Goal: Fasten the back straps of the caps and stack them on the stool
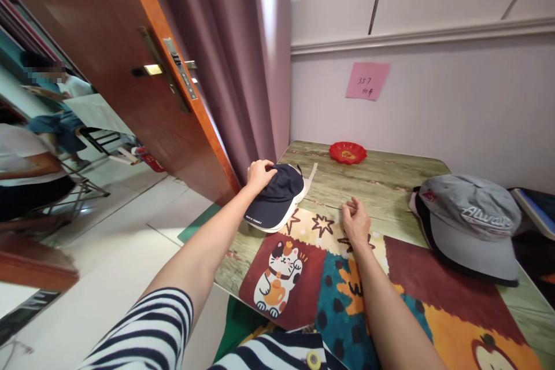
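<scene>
My left hand (260, 176) grips the crown of a navy baseball cap (280, 185) with a white-edged brim, near the table's left edge. The cap's brim points toward me, and small white lettering shows on it. My right hand (358, 222) rests at the upper edge of a colourful patchwork mat (303, 254), its fingers loosely curled and nothing visible in them. A lucky cat is printed on the mat, below the cap. Farther right, a grey cap (477, 214) with raised lettering sits on top of a darker cap, apart from my hands.
A red scalloped dish (347, 152) stands at the back of the wood-patterned table (390, 179). Above it a pink note (367, 81) is stuck to the wall. An open brown door (108, 40) and a purple curtain (225, 40) border the left side. Two seated people are beyond.
</scene>
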Available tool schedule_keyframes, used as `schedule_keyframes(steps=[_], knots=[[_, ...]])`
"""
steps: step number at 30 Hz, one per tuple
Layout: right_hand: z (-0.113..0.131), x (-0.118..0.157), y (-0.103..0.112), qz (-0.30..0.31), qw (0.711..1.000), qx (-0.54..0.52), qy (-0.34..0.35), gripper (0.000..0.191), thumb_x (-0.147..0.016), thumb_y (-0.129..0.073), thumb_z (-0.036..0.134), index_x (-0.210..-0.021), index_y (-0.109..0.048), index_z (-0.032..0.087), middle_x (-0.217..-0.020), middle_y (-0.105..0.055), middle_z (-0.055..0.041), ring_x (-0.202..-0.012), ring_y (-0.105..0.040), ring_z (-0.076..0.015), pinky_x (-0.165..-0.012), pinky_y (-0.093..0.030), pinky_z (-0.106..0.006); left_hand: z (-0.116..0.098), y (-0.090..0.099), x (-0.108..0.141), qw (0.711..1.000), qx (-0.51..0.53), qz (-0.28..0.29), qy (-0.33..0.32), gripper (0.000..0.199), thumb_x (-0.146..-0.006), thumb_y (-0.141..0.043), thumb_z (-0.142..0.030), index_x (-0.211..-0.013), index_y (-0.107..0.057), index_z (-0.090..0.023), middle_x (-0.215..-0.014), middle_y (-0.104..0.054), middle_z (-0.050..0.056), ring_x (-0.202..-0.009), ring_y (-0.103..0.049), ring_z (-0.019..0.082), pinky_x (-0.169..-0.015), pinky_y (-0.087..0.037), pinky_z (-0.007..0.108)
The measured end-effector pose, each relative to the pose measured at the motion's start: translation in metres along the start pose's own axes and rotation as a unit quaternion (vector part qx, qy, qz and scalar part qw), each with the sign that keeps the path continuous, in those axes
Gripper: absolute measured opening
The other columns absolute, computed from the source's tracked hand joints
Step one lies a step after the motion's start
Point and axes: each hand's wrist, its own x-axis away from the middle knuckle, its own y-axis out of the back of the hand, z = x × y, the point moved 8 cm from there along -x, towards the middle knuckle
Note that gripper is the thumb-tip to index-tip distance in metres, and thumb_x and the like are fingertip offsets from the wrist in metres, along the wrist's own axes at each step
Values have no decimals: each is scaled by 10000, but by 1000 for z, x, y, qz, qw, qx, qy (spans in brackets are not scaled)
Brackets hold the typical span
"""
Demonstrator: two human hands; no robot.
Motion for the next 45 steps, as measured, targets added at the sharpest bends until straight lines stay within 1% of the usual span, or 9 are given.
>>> schedule_keyframes(steps=[7, 13, 18, 24, 31, 36, 39, 41, 45], knots=[[4, 4, 2, -9, 1000, 0, -2, 638, -825, -542, 503, -1340, -571, 127, -1123, -751, -159, -913, -740, -274, -928, -517, -423, -19, 11, -13, 997, -43, 40, -50, 165, -814, -680, -227, -944, -781, -236, -1050, -772, 60, -1013, -649, 244, -952, -460, 374], [3, 5, 3, -12, 998, -55, -8, 643, -818, -574, 523, -1327, -579, 131, -1097, -758, -151, -891, -739, -266, -914, -534, -431, -68, 60, -14, 985, -86, 60, -135, 136, -809, -676, -231, -889, -784, -214, -987, -764, 66, -1049, -634, 280, -1035, -377, 483], [8, 9, -18, 86, 968, -230, -55, 626, -745, -709, 592, -1177, -659, 142, -1007, -767, -139, -872, -740, -275, -888, -562, -459, -121, 122, 0, 979, -12, 0, -206, 183, -813, -676, -273, -928, -783, -179, -952, -737, 40, -983, -638, 234, -983, -426, 431], [77, 22, -23, 254, 894, -368, -34, 571, -804, -716, 620, -1184, -699, 195, -1222, -735, -120, -1115, -696, -253, -1025, -507, -413, -170, 137, 23, 975, 75, -17, -209, 182, -799, -681, -282, -901, -773, -162, -915, -728, 26, -874, -649, 193, -898, -501, 374], [115, 32, -2, 297, 809, -497, -98, 516, -676, -880, 448, -1113, -722, 224, -1107, -785, -51, -1000, -739, -271, -944, -568, -409, -208, 96, 35, 949, 236, 70, -199, 219, -784, -721, -346, -870, -752, -148, -859, -733, 31, -821, -670, 172, -843, -547, 347], [118, 23, 20, 255, 805, -528, -89, 437, -702, -857, 423, -1076, -714, 251, -1044, -799, -41, -937, -760, -293, -912, -591, -446, -157, 27, 46, 908, 414, 67, -12, 525, -775, -723, -610, -1099, -684, -199, -1035, -740, 74, -968, -689, 211, -864, -557, 355], [114, 16, 27, 250, 810, -520, -106, 444, -675, -871, 419, -1054, -720, 244, -989, -806, -41, -914, -762, -307, -898, -599, -450, -134, -48, 78, 807, 477, 305, 169, 777, -783, -428, -884, -946, -707, -177, -879, -759, 126, -877, -723, 297, -754, -581, 429], [109, 12, 30, 251, 808, -519, -120, 472, -660, -878, 461, -1047, -729, 235, -988, -806, -47, -932, -759, -310, -900, -600, -444, -137, -69, 93, 723, 528, 396, 205, 863, -766, -331, -929, -911, -716, -170, -853, -766, 150, -897, -733, 334, -760, -585, 460], [100, -2, 47, 224, 824, -512, -97, 485, -751, -782, 601, -1074, -741, 243, -1087, -790, -46, -1048, -730, -281, -961, -570, -411, -147, -67, 78, 686, 596, 359, 212, 567, -857, -560, -695, -924, -721, -156, -897, -781, 139, -938, -745, 305, -813, -593, 431]])
